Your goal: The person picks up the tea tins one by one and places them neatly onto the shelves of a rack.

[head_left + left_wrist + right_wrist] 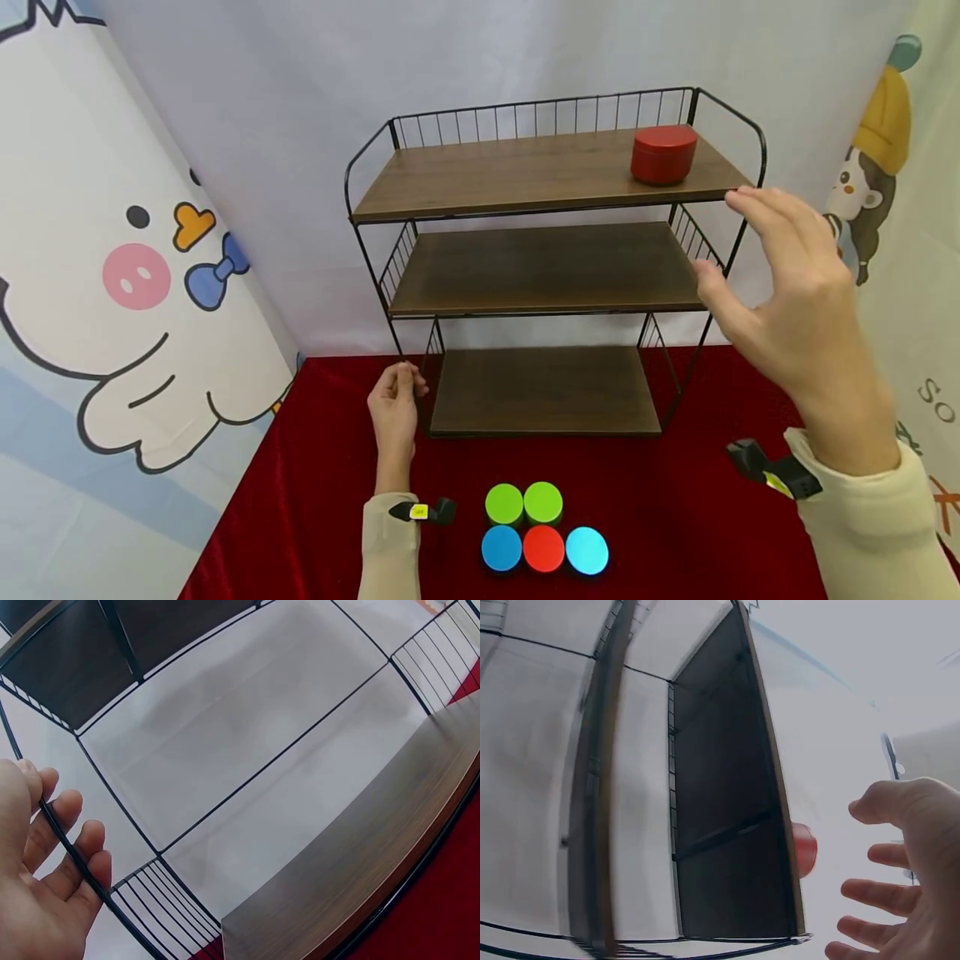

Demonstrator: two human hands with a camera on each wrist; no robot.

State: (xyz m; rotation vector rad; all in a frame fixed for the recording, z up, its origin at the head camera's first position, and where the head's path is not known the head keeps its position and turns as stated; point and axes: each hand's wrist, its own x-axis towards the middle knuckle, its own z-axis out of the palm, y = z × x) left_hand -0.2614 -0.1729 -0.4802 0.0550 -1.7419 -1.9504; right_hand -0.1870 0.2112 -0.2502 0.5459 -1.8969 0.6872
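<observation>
A three-tier shelf rack (525, 271) with brown boards and a black wire frame stands against the back cloth. My left hand (395, 398) is at its lower left side; in the left wrist view the thumb and fingers hold the thin black upright (69, 847). On the top shelf, toward the right end, sits a red lidded tin (663, 155). My right hand (798, 287) is raised just off the rack's right side, its thumb and fingers spread and nothing between them. From the right wrist, the red tin (804, 850) shows partly behind the shelf edge.
Several round-topped pieces stand in front of the rack, among them a green one (504, 504), a red one (543, 548) and a light blue one (587, 551). A dark red cloth (300, 500) covers the table. Printed cartoon cloths hang at both sides.
</observation>
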